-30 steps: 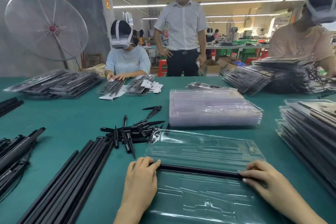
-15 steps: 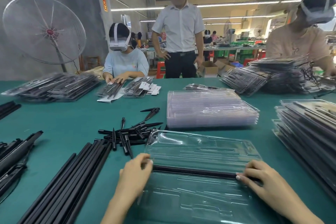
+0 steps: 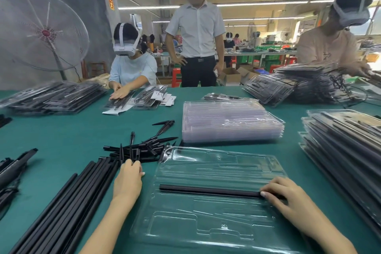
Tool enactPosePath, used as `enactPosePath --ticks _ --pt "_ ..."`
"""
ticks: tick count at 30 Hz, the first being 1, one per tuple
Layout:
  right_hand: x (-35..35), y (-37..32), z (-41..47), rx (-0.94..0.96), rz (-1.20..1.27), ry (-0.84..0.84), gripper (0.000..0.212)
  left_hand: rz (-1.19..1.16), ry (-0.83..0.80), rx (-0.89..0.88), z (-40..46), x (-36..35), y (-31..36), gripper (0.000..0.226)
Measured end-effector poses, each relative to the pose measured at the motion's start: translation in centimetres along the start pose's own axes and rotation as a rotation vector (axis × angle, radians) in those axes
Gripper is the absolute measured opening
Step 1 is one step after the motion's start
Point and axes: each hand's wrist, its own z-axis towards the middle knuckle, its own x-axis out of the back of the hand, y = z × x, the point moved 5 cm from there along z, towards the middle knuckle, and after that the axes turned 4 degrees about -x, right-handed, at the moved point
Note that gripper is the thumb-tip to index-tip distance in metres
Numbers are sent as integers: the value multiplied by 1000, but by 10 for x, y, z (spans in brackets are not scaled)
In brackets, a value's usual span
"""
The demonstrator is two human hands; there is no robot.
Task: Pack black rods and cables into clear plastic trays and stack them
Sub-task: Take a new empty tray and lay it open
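The left hand (image 3: 129,177) has been lifted off the seated rod (image 3: 210,190) and is now curled over the loose short pieces (image 3: 142,149), grip unclear, while the rod's end is pressed by the right hand (image 3: 288,202), fingers extended, into the open tray (image 3: 206,222).

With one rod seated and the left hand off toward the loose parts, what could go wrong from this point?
1. Only the right hand touches the black rod, at its right end; the free left end might lift out of its groove in the clear tray.
2. The left hand reaches where the short pointed pieces meet the long rods; it may scatter them.
3. The light tray could slide on the green mat.
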Motion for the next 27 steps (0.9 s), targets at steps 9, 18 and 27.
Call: enactPosePath --ticks 9,18,27 --pt "-1 1 4 -28 -13 -2 28 -485 239 -123 -18 53 58 23" --pt "0 7 0 -93 76 30 21 -342 -302 -818 -101 -16 203 28" --pt "3 -5 0 6 -5 34 21 185 -198 -1058 -116 -2 207 28"
